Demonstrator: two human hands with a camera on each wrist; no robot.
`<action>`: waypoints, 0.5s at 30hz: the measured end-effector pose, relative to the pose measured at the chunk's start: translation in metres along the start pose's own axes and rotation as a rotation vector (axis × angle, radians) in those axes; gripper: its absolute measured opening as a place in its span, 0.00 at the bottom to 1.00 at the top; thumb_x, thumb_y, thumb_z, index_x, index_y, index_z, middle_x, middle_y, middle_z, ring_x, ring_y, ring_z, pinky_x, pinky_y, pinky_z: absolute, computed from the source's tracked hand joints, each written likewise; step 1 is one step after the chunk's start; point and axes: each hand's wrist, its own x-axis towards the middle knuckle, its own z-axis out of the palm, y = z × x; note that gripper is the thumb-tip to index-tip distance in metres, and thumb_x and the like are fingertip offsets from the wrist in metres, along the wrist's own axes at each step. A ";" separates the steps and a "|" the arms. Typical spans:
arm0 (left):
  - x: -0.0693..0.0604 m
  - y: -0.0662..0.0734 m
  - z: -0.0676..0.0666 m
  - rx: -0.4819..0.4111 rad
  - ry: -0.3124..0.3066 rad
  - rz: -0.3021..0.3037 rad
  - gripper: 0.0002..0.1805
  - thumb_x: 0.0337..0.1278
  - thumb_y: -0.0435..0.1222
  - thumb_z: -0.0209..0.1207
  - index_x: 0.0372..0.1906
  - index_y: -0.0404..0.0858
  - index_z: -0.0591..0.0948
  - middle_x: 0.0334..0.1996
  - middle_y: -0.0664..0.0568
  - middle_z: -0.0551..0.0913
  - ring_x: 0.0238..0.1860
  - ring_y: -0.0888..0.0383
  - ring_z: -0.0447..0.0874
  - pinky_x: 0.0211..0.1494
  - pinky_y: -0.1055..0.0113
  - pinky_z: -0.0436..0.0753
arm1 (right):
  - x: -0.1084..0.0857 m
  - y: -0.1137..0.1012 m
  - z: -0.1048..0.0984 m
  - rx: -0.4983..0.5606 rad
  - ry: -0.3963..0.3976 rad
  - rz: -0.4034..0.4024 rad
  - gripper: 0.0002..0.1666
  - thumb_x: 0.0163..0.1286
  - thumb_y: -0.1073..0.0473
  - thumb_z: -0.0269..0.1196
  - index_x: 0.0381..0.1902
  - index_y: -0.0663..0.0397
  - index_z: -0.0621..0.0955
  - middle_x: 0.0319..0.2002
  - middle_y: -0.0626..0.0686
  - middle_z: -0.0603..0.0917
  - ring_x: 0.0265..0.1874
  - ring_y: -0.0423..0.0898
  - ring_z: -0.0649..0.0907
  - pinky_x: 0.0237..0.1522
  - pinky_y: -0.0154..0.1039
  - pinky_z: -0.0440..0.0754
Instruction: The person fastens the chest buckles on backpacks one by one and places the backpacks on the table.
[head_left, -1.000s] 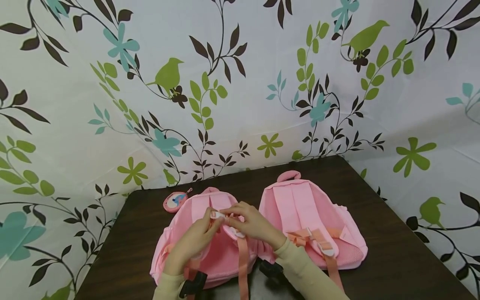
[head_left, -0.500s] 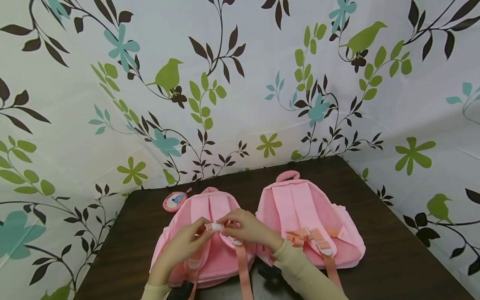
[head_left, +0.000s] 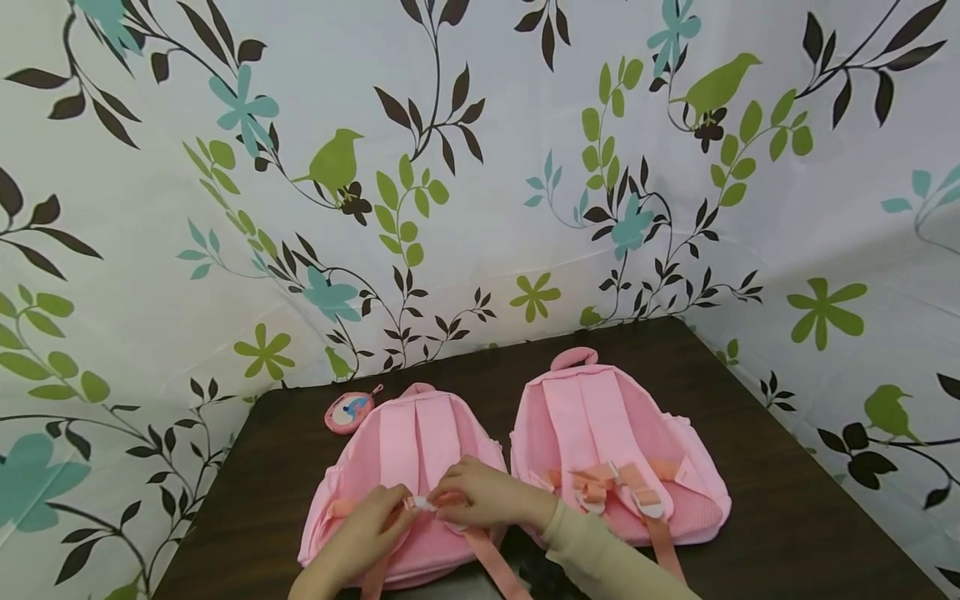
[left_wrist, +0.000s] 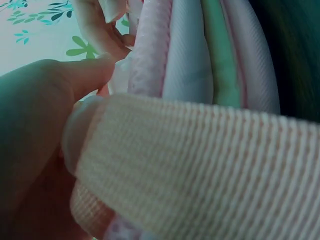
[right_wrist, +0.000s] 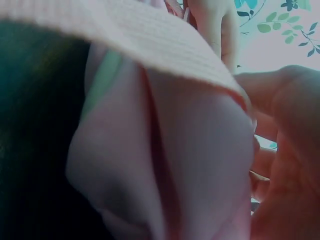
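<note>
A white plastic buckle (head_left: 422, 503) on a narrow peach strap lies across the front of the left pink backpack (head_left: 420, 417). My left hand (head_left: 367, 529) pinches the strap at the buckle's left end. From the other side, my right hand (head_left: 491, 496) pinches the buckle's right end; its fingertips are partly hidden behind the hand. Whether the buckle's halves are fully joined cannot be told. Close up in the left wrist view, a wide webbing strap (left_wrist: 200, 160) crosses before the thumb. Another webbing strap (right_wrist: 150, 45) passes near the right hand in the right wrist view.
To the right stands a second pink backpack (head_left: 615, 417) with peach straps tied in a bow (head_left: 596, 479). A small round pink pouch (head_left: 350, 412) lies behind the left backpack. All rest on a dark wooden table (head_left: 780, 500) before a patterned curtain (head_left: 480, 208).
Both hands have moved down with the buckle, from the upper part of the left backpack toward its middle. The right-hand peach strap now slants outward. The backpacks stay in place.
</note>
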 end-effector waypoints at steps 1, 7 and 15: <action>-0.002 -0.002 0.000 0.002 0.004 0.008 0.05 0.69 0.43 0.61 0.36 0.53 0.77 0.24 0.71 0.66 0.31 0.70 0.65 0.32 0.71 0.68 | 0.000 -0.001 0.001 -0.017 -0.004 -0.012 0.14 0.72 0.51 0.65 0.51 0.47 0.87 0.46 0.44 0.86 0.46 0.38 0.76 0.51 0.27 0.70; -0.006 -0.006 -0.006 0.008 0.003 -0.012 0.03 0.68 0.44 0.62 0.39 0.52 0.79 0.30 0.70 0.73 0.35 0.68 0.68 0.35 0.69 0.70 | 0.002 -0.006 0.001 -0.102 -0.003 -0.038 0.16 0.70 0.49 0.66 0.52 0.45 0.87 0.49 0.44 0.85 0.51 0.40 0.76 0.56 0.28 0.69; -0.003 0.002 -0.006 0.103 0.120 0.039 0.06 0.64 0.42 0.66 0.43 0.48 0.83 0.37 0.69 0.74 0.40 0.66 0.70 0.41 0.65 0.73 | -0.006 -0.011 -0.004 -0.136 0.010 -0.019 0.15 0.72 0.48 0.64 0.52 0.45 0.86 0.51 0.44 0.84 0.53 0.40 0.77 0.58 0.31 0.71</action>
